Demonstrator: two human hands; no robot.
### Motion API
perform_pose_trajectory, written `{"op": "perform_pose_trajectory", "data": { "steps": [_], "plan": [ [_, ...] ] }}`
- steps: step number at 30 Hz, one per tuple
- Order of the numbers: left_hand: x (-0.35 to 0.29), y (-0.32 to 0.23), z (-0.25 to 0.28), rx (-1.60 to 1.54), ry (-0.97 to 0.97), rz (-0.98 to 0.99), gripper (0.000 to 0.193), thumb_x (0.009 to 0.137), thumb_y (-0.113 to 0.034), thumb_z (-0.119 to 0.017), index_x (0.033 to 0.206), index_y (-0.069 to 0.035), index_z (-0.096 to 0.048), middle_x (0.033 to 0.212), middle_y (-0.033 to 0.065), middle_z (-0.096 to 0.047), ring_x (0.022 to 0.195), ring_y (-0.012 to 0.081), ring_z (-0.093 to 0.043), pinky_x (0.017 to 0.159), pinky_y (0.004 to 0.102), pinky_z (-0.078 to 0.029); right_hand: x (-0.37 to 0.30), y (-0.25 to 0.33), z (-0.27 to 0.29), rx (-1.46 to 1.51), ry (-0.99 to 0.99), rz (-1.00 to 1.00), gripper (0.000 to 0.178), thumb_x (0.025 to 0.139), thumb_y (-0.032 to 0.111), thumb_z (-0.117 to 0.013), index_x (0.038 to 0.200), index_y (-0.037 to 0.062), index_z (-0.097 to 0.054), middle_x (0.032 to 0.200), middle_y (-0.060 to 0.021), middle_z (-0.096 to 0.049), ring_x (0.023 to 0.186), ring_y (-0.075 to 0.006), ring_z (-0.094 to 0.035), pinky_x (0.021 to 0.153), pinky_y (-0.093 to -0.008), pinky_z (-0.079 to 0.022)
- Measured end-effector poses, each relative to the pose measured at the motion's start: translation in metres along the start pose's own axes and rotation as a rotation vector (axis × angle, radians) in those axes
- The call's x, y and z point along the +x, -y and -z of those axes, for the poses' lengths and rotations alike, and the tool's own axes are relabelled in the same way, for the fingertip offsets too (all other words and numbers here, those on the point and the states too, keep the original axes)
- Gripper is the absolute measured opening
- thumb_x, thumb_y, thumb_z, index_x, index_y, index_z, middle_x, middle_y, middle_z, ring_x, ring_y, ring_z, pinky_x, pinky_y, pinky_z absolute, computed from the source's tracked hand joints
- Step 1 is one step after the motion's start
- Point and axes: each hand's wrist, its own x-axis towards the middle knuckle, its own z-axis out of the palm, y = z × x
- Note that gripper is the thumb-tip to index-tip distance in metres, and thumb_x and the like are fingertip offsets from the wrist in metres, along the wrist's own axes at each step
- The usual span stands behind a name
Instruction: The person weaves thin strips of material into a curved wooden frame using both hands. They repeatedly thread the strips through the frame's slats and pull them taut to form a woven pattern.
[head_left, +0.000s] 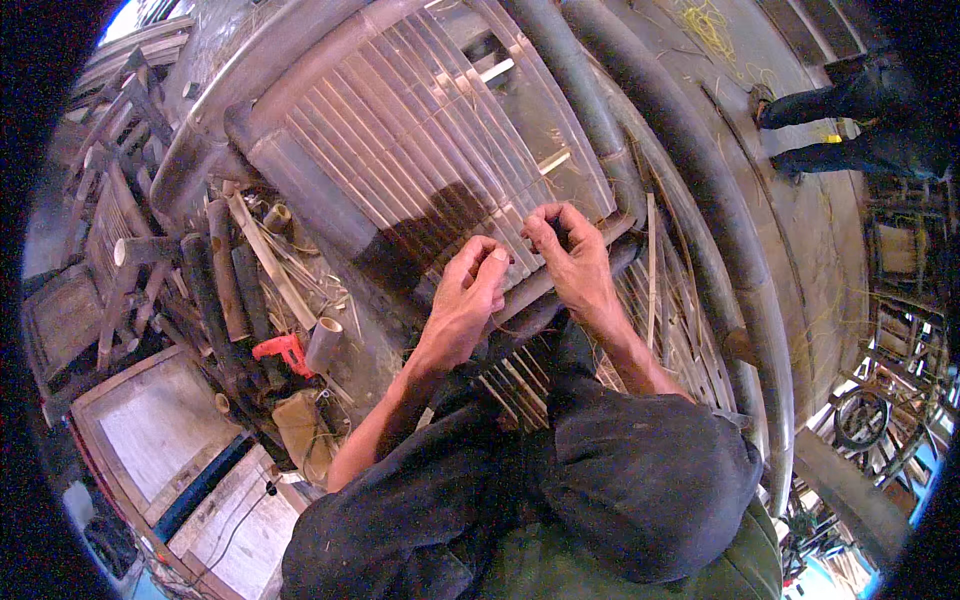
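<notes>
Over the near edge of a panel of long bamboo slats [350,110], my two hands are close together but apart. My left hand [466,292] is closed, with thumb and forefinger pinched together. My right hand [572,258] is also pinched, its fingers curled toward the left one. Whatever the fingertips hold is too thin or small to make out. Thick bamboo poles [590,85] frame the slats, and some slats are spaced apart on the right side. A dark shadow falls across the panel beside my left hand.
At the left, a red power tool [284,353] lies among cut bamboo pieces [228,270] and wood scraps. Pale wooden panels [150,430] are at lower left. Long curved poles [735,230] run along my right. Another person's legs [830,120] show at upper right, near yellow strands [706,28].
</notes>
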Motion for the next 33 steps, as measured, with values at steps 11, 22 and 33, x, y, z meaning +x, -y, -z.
{"op": "perform_pose_trajectory", "data": {
  "steps": [11, 22, 33],
  "plan": [
    [-0.002, 0.005, 0.009, 0.006, -0.083, -0.082, 0.02, 0.093, -0.025, -0.06, 0.098, -0.006, -0.063, 0.068, -0.0063, -0.048, 0.056, 0.0034, -0.04, 0.051, 0.0214, -0.034, 0.016, 0.003, 0.001, 0.711, -0.212, -0.162, 0.018, 0.094, 0.015, -0.06, 0.109, 0.0058, -0.059, 0.089, 0.0001, -0.061, 0.079, -0.0079, -0.054, 0.073, -0.0239, -0.046],
    [0.003, 0.001, 0.035, -0.152, -0.167, -0.254, 0.021, 0.093, -0.021, -0.062, 0.099, 0.0, -0.063, 0.074, -0.0015, -0.055, 0.061, 0.0038, -0.044, 0.053, 0.0184, -0.034, 0.086, 0.018, -0.005, -0.505, -0.096, 0.41, 0.029, 0.09, 0.025, -0.063, 0.102, -0.0003, -0.059, 0.093, -0.0188, -0.062, 0.086, -0.0333, -0.06, 0.077, -0.0408, -0.048],
    [0.001, -0.018, 0.063, -0.14, -0.295, -0.278, 0.021, 0.093, -0.022, -0.063, 0.096, -0.002, -0.065, 0.074, -0.0022, -0.056, 0.06, 0.0018, -0.041, 0.054, 0.0173, -0.032, 0.148, 0.006, -0.027, -0.837, -0.011, 0.486, 0.024, 0.082, 0.021, -0.068, 0.089, -0.0015, -0.06, 0.087, -0.025, -0.064, 0.082, -0.0448, -0.061, 0.072, -0.0497, -0.048]
  ]
}}
